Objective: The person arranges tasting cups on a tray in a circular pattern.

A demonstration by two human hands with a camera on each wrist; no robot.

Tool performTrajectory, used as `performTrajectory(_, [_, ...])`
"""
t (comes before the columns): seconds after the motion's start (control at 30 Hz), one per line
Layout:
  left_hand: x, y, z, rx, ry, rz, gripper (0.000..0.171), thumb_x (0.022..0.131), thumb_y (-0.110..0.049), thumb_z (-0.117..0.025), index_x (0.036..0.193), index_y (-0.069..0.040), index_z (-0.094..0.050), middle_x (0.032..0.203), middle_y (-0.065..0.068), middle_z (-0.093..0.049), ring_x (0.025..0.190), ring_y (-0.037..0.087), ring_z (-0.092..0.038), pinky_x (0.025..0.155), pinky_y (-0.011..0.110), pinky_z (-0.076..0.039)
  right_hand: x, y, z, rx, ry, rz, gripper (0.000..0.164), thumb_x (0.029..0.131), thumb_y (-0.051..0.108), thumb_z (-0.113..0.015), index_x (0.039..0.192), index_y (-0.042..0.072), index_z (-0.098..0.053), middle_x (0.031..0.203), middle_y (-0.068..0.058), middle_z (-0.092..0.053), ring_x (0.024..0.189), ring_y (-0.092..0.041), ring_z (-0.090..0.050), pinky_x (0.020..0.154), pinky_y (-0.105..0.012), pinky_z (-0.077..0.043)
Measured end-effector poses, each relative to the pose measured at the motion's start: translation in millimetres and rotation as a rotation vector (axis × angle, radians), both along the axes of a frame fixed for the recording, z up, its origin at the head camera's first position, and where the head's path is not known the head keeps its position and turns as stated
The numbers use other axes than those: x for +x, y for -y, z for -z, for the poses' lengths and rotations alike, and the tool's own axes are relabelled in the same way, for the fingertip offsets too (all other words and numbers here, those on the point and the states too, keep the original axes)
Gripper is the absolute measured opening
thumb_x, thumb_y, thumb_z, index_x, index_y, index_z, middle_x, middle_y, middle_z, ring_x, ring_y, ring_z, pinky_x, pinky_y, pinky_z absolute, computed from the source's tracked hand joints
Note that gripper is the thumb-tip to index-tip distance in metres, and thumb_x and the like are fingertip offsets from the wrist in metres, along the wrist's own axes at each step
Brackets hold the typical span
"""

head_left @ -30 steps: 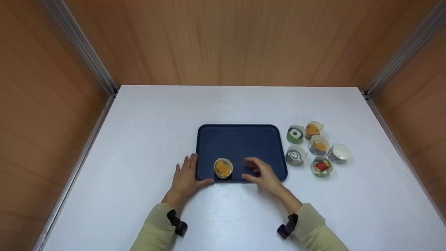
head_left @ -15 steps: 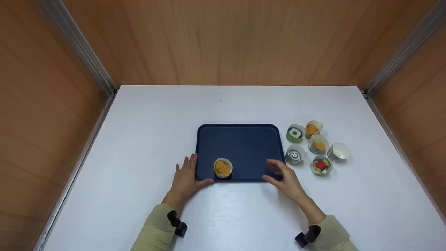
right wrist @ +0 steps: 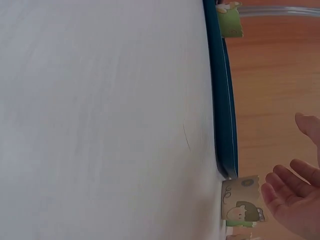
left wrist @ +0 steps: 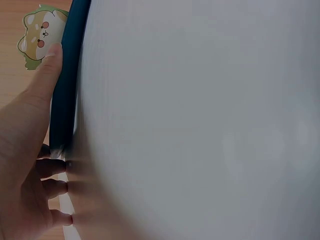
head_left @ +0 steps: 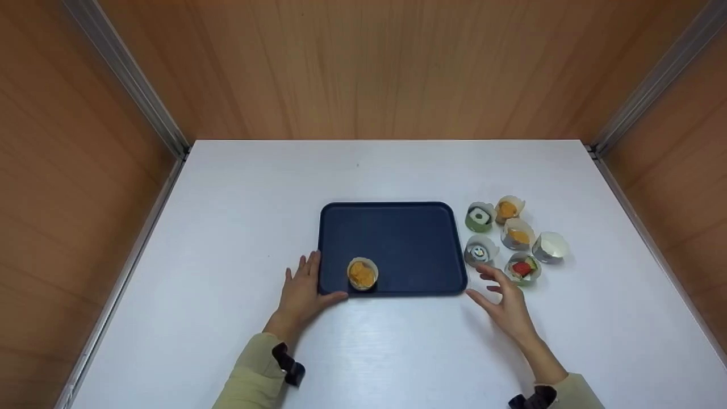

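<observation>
A dark blue tray (head_left: pixel 392 238) lies on the white table. My left hand (head_left: pixel 301 292) rests at its front left corner, fingers along the left side and thumb at the front edge. Inside the tray, near that thumb, stands a small cupcake (head_left: pixel 362 274) with orange topping; the left wrist view shows a dog face on its paper cup (left wrist: pixel 42 37). My right hand (head_left: pixel 508 309) holds nothing, just off the tray's front right corner. Its fingertips are close in front of a grey-cup cupcake (head_left: pixel 480 250) and a strawberry-topped cupcake (head_left: pixel 522 269).
Several more cupcakes stand right of the tray: a green-cup one (head_left: pixel 480 217), two with orange topping (head_left: pixel 509 209) (head_left: pixel 517 234) and a white-topped one (head_left: pixel 551 247). Wood-grain panels (head_left: pixel 363 68) wall the table at the back and both sides.
My right hand has moved right, from over the tray beside the orange-topped cupcake to beyond the tray's right corner, near the cupcakes. My left hand and the tray have stayed in place.
</observation>
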State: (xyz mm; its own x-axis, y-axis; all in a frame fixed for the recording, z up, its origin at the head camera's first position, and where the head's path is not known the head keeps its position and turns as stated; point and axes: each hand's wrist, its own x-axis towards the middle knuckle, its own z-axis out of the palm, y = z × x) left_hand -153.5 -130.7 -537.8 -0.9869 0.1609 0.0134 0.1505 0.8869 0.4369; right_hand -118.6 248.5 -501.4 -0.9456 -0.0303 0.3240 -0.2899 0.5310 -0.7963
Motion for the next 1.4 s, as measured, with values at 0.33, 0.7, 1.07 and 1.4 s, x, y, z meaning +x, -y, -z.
performTrajectory(0.33, [-0.2,-0.3,-0.3,-0.001,0.0,0.0,0.111,0.064,-0.07,-0.057,0.141,-0.003,-0.016,0.142,0.018,-0.023,0.131,0.032,-0.017,0.103,0.054,-0.011,4.4,-29.3,7.2,0.007,0.021,0.163,0.053,0.07,0.003,-0.074,0.116,-0.005,-0.05,0.114,-0.016,-0.055,0.099,-0.02,-0.05,0.075,-0.017,-0.043])
performTrajectory(0.7, [-0.4,-0.3,0.2,0.008,-0.048,0.009,0.109,0.064,-0.07,-0.058,0.14,-0.001,-0.019,0.14,0.019,-0.026,0.129,0.033,-0.02,0.101,0.056,-0.014,-3.1,-68.5,40.1,0.054,-0.083,0.264,0.06,0.07,0.016,-0.076,0.121,0.005,-0.048,0.11,-0.012,-0.05,0.1,-0.021,-0.046,0.073,-0.025,-0.041])
performTrajectory(1.07, [-0.6,-0.6,1.9,0.021,-0.04,0.004,0.11,0.064,-0.071,-0.057,0.14,-0.002,-0.019,0.14,0.019,-0.027,0.13,0.033,-0.019,0.102,0.054,-0.012,-4.6,-65.0,16.4,0.015,0.05,0.368,0.065,0.067,0.004,-0.076,0.121,-0.006,-0.04,0.117,-0.026,-0.041,0.107,-0.038,-0.039,0.079,-0.046,-0.038])
performTrajectory(1.4, [0.1,-1.3,1.1,0.018,-0.033,0.004,0.109,0.064,-0.07,-0.057,0.141,-0.002,-0.019,0.14,0.019,-0.026,0.13,0.032,-0.019,0.102,0.054,-0.012,-29.9,-86.7,53.2,0.041,0.098,0.417,0.076,0.067,0.03,-0.077,0.128,0.006,-0.037,0.122,-0.017,-0.037,0.109,-0.029,-0.036,0.083,-0.029,-0.039])
